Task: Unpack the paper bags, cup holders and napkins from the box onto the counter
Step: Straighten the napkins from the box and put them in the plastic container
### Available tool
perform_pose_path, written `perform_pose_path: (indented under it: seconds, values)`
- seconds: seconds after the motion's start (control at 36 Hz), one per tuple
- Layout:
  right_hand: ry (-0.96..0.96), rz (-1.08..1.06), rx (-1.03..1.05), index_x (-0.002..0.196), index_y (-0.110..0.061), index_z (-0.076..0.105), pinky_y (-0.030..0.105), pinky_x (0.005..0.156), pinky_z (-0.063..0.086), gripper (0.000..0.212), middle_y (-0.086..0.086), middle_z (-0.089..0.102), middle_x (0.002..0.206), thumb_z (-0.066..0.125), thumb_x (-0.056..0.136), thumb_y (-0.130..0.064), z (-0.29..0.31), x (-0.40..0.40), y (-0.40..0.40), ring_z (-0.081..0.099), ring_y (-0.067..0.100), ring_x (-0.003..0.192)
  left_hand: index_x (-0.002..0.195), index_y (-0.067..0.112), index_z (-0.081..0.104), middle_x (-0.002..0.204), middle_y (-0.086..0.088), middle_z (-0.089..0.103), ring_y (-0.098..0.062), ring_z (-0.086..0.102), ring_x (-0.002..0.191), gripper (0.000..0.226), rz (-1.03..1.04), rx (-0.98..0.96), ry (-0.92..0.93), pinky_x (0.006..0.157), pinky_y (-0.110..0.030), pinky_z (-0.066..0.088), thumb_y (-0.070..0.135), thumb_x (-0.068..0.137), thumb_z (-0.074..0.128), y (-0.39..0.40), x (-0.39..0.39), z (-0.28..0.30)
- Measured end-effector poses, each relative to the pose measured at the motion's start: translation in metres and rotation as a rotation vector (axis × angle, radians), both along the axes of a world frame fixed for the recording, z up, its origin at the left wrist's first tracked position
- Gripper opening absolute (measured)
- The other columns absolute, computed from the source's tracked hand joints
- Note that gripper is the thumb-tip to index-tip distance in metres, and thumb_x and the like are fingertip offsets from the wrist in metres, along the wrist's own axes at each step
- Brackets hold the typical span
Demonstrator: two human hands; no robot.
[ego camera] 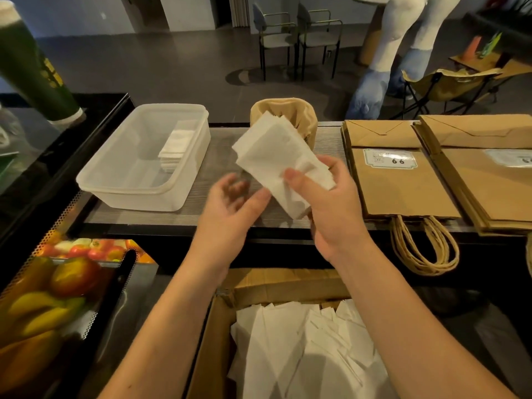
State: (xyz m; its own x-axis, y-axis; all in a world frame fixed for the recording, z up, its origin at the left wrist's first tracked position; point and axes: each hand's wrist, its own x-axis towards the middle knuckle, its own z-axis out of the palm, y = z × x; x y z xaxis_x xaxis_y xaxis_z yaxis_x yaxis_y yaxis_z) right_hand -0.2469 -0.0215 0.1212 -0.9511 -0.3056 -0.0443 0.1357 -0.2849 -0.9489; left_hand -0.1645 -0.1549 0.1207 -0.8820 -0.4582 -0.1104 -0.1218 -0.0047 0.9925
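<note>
The right hand (331, 208) is gripping a napkin stack (276, 159) above the tabletop (218, 156); the left hand (230, 205) is hovering open beside it. Paper bags (403, 182) are lying at the right edge; more napkins (302, 349) are waiting in the box (213, 341).

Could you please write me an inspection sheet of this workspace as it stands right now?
Surface: grey counter, partly covered.
Job's things: napkins in hand; more napkins in box; paper bags flat on counter; brown cup holder behind the held napkins.
Clutter: clear plastic tub holding a small white stack.
Hands: right hand grips napkins; left hand open beside them.
Cables: nothing seen.
Surroundings: chairs, fruit display.
</note>
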Motion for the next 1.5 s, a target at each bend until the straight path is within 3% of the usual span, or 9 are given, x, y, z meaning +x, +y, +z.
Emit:
perform_pose_path:
  seconds: [0.14,0.36,0.58,0.72,0.89,1.03,1.22,1.36,1.5]
  values:
    - [-0.181,0.03,-0.21,0.12,-0.028,0.06,0.032,0.071,0.062,0.058,0.003,0.073,0.113,0.083,0.067,-0.03,0.006,0.027,-0.002,0.071,0.021,0.101,0.116,0.023,0.073,0.121,-0.003,0.073,-0.017,0.066,0.118,0.049,-0.255,0.285,0.118,0.104,-0.034,0.046,0.053,0.078,0.067,0.027,0.013,0.009]
    - [-0.254,0.046,-0.253,0.128,-0.02,0.061,0.037,0.085,0.061,0.065,0.008,0.073,0.116,0.083,0.067,-0.034,0.0,0.049,-0.004,0.072,0.021,0.105,0.132,0.028,0.058,0.121,0.001,0.072,-0.018,0.068,0.115,0.046,-0.004,0.297,0.263,0.097,-0.049,0.056,0.034,0.087,0.067,0.045,0.001,0.02]
    - [0.136,0.271,0.139,0.147,-0.039,0.036,0.036,0.109,0.047,0.105,-0.009,0.053,0.143,0.092,0.059,-0.028,0.011,0.0,0.023,0.053,0.012,0.132,0.118,0.04,0.055,0.104,0.021,0.065,0.005,0.062,0.097,0.037,-0.238,-0.609,0.157,0.077,-0.014,0.05,0.03,0.089,0.076,-0.011,-0.017,0.052]
    - [0.355,0.419,0.517,0.16,-0.034,0.014,0.016,0.097,0.04,0.125,-0.013,0.047,0.146,0.094,0.064,-0.031,0.017,-0.032,0.024,0.046,0.005,0.131,0.133,0.039,0.047,0.117,0.014,0.063,-0.01,0.059,0.103,0.055,-0.58,-1.124,-0.234,0.092,-0.04,0.052,0.046,0.086,0.075,-0.03,-0.044,0.065]
    - [0.368,0.421,0.628,0.146,-0.033,0.039,0.012,0.08,0.046,0.089,-0.014,0.052,0.128,0.091,0.074,-0.025,0.002,-0.041,0.016,0.053,0.002,0.111,0.126,0.039,0.055,0.113,0.014,0.064,-0.01,0.057,0.101,0.053,-0.706,-1.307,-0.28,0.09,-0.04,0.053,0.049,0.08,0.079,-0.024,-0.068,0.062]
    - [0.363,0.364,0.611,0.123,-0.035,0.047,0.011,0.069,0.047,0.058,-0.022,0.055,0.11,0.086,0.081,-0.023,-0.01,-0.039,0.013,0.056,0.0,0.1,0.139,0.032,0.047,0.135,0.01,0.052,-0.011,0.048,0.123,0.076,-0.459,-1.126,-0.105,0.106,-0.04,0.046,0.043,0.076,0.086,-0.04,-0.055,0.032]
    - [0.317,0.376,0.563,0.134,-0.035,0.041,0.017,0.079,0.054,0.066,-0.019,0.049,0.12,0.081,0.085,-0.016,-0.016,-0.042,0.008,0.053,0.001,0.107,0.151,0.048,0.015,0.165,0.006,0.02,-0.019,0.028,0.149,0.105,-0.082,-0.182,-0.019,0.12,-0.051,0.032,0.008,0.071,0.07,-0.044,-0.019,-0.01]
    - [0.331,0.336,0.495,0.153,-0.036,0.026,0.008,0.079,0.043,0.097,-0.016,0.038,0.136,0.087,0.08,-0.018,-0.013,-0.041,-0.007,0.046,0.002,0.116,0.154,0.037,0.018,0.156,-0.004,0.034,-0.023,0.048,0.135,0.11,-0.088,0.017,0.101,0.106,-0.045,0.051,0.007,0.061,0.069,-0.017,-0.032,0.005]
    - [0.433,0.279,0.499,0.149,-0.031,0.034,-0.003,0.078,0.041,0.086,-0.021,0.043,0.128,0.086,0.081,-0.019,-0.017,-0.04,-0.004,0.046,-0.019,0.107,0.148,0.036,0.032,0.151,0.004,0.041,-0.012,0.045,0.137,0.092,-0.048,-0.1,0.233,0.107,-0.042,0.05,0.004,0.067,0.061,-0.016,-0.035,0.003]
